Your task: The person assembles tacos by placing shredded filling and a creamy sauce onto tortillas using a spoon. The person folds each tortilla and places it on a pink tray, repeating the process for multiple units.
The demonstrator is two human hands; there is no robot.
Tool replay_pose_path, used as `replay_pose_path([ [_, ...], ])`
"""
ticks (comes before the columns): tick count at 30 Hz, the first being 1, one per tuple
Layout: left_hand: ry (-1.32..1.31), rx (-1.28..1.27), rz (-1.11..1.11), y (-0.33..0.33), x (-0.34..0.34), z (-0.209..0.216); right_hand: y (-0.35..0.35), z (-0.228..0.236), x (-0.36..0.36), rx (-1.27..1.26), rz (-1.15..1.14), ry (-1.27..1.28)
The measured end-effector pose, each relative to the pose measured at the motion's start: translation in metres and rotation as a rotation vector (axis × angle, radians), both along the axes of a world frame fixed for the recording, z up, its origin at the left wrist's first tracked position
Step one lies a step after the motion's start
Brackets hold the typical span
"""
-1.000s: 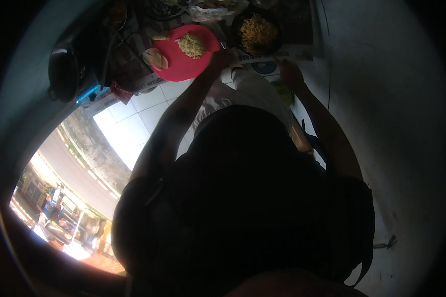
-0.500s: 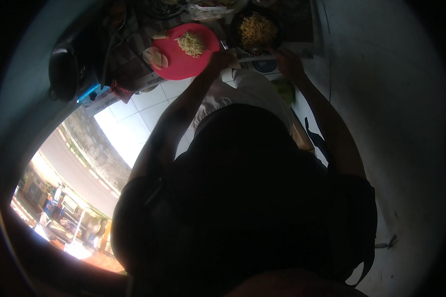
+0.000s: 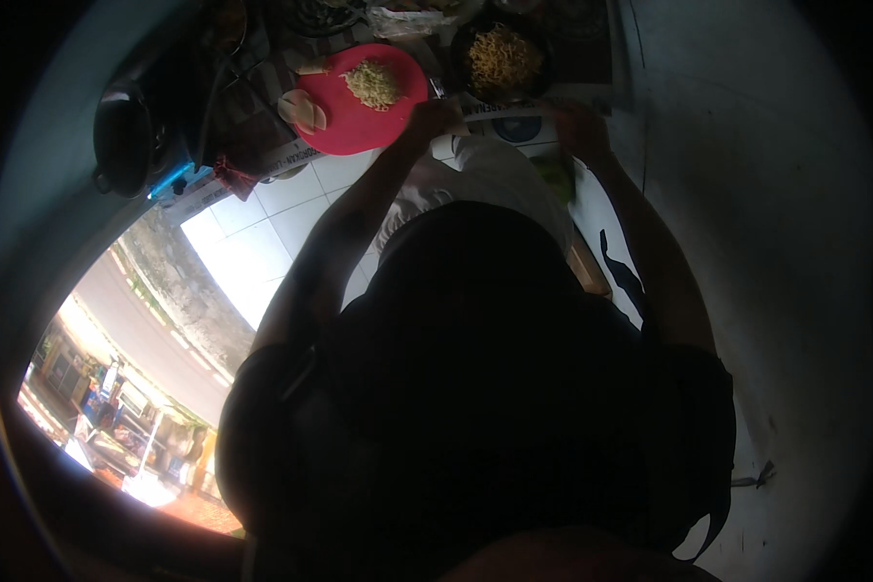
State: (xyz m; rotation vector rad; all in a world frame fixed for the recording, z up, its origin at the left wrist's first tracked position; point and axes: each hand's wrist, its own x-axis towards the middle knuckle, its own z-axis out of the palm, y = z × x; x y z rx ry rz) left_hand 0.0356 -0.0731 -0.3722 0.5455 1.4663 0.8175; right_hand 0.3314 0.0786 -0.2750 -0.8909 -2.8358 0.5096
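Observation:
My left hand (image 3: 435,118) is closed at the right edge of a red round board (image 3: 344,131), with a pale flat piece (image 3: 462,118) at its fingertips. On the board lie a heap of pale shredded food (image 3: 372,85) and several thin round pale sheets (image 3: 304,113). My right hand (image 3: 578,128) is just below and right of a dark bowl (image 3: 463,70) of brown noodles (image 3: 502,60). Its fingers look bent inward, but the shade hides what they hold. A light-coloured end of something (image 3: 516,101) shows at the bowl's near rim.
Printed paper (image 3: 291,155) covers the work surface. A clear plastic bag (image 3: 407,19) lies behind the board, and a large dark pot (image 3: 123,145) stands at the left. A pale wall (image 3: 747,194) rises on the right. White floor tiles (image 3: 262,242) show at the lower left.
My right hand has drawn back slightly to the right and toward me, away from the bowl's rim. My left hand stays nearly in place.

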Motion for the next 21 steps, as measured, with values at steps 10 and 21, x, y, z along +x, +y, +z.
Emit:
replay_pose_path([
  [10, 0.156, 0.248, -0.118, 0.002, 0.001, 0.006, 0.017, -0.022, 0.000, -0.028, -0.047, -0.194],
  [21, 0.140, -0.011, -0.106, 0.002, -0.006, 0.017, 0.018, -0.028, 0.000, -0.110, -0.035, -0.250],
])
